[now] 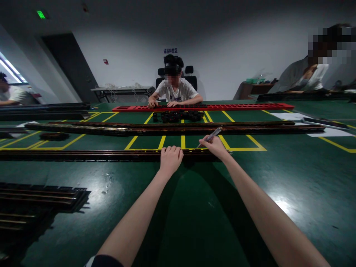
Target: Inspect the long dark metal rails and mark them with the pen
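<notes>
A long black rail point(97, 155) with thin copper-coloured lines lies crosswise on the green table in front of me. Over its upper edge curl the fingers of my left hand point(171, 158), gripping it near the right part. My right hand point(215, 147) pinches a slim screwdriver point(214, 133) with a clear handle, tilted, its thin tip pointing down and left at the rail. Whether the tip touches the rail, I cannot tell. The rail's right end passes below my right wrist.
More black rails point(155, 129) lie farther back, with others at the near left point(39, 196). Beyond are a pile of black parts point(178, 116) and a red slotted frame point(236, 107), where a seated person point(178, 87) works. White paper point(330, 132) lies right; yellow tape marks the table point(278, 207).
</notes>
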`<action>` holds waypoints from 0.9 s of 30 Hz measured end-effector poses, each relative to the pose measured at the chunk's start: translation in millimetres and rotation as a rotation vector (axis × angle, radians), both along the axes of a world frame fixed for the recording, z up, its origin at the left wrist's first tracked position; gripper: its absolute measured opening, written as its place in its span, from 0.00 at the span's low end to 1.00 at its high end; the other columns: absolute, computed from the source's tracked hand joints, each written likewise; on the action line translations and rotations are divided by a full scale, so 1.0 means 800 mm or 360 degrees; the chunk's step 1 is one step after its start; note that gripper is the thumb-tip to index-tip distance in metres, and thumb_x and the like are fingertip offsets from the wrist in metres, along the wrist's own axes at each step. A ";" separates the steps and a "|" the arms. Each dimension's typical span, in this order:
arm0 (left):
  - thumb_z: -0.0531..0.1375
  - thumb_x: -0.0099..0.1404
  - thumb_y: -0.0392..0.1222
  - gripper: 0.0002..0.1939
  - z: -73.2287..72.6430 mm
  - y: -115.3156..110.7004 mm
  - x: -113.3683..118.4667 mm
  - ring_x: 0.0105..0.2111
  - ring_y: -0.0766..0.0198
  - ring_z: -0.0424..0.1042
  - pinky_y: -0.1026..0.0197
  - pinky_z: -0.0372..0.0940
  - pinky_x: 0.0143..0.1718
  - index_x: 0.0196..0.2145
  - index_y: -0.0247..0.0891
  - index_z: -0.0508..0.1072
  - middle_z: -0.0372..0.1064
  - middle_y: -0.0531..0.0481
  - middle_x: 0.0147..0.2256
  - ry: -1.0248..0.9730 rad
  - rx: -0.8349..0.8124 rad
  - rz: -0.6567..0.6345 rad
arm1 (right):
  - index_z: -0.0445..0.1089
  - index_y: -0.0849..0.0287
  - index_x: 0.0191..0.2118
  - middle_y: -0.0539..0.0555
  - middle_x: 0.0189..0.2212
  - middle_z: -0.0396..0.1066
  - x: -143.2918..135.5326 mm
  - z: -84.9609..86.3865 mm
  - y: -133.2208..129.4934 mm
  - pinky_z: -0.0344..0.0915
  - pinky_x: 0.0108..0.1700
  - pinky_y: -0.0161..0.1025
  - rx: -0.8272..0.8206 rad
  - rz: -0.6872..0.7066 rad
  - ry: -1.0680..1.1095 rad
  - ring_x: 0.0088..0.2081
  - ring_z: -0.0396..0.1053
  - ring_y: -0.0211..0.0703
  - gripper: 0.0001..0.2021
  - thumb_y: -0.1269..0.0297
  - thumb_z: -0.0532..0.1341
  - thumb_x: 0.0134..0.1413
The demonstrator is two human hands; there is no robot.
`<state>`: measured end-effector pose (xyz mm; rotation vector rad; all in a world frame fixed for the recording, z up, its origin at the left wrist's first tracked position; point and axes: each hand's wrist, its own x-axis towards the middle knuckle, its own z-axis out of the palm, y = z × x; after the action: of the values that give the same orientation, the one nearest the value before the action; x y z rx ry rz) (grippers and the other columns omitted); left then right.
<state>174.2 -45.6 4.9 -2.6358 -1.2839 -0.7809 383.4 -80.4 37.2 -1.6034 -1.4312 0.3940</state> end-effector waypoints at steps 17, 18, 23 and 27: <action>0.44 0.72 0.42 0.21 0.000 -0.001 0.001 0.41 0.53 0.73 0.48 0.61 0.48 0.39 0.38 0.76 0.77 0.43 0.40 0.0006 0.0037 0.0017 | 0.72 0.59 0.25 0.55 0.24 0.75 0.019 -0.011 0.005 0.69 0.39 0.44 -0.0018 0.0011 0.0144 0.31 0.74 0.48 0.10 0.58 0.62 0.51; 0.44 0.72 0.42 0.21 -0.001 -0.001 0.001 0.41 0.54 0.73 0.48 0.61 0.48 0.39 0.39 0.76 0.77 0.44 0.40 -0.0006 0.0030 0.0011 | 0.72 0.58 0.25 0.55 0.24 0.75 0.021 -0.013 0.006 0.69 0.39 0.44 -0.0014 0.0006 0.0160 0.31 0.74 0.48 0.10 0.58 0.62 0.50; 0.43 0.73 0.43 0.21 -0.003 0.001 0.000 0.42 0.55 0.73 0.48 0.61 0.50 0.41 0.39 0.76 0.77 0.44 0.41 -0.0047 -0.0022 -0.0017 | 0.71 0.58 0.25 0.54 0.23 0.74 0.028 -0.020 0.009 0.70 0.40 0.45 0.0040 0.0007 0.0259 0.31 0.74 0.48 0.12 0.55 0.64 0.49; 0.43 0.73 0.43 0.21 -0.003 0.002 0.000 0.42 0.55 0.73 0.48 0.61 0.51 0.41 0.38 0.76 0.77 0.44 0.41 -0.0058 -0.0037 -0.0026 | 0.70 0.58 0.25 0.55 0.24 0.74 0.029 -0.020 0.007 0.70 0.41 0.46 0.0033 0.0009 0.0293 0.32 0.74 0.48 0.12 0.55 0.65 0.48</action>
<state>173.9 -44.1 2.1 -2.6655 -1.2901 -0.8248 406.4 -74.4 21.4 -1.5056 -1.2960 0.5148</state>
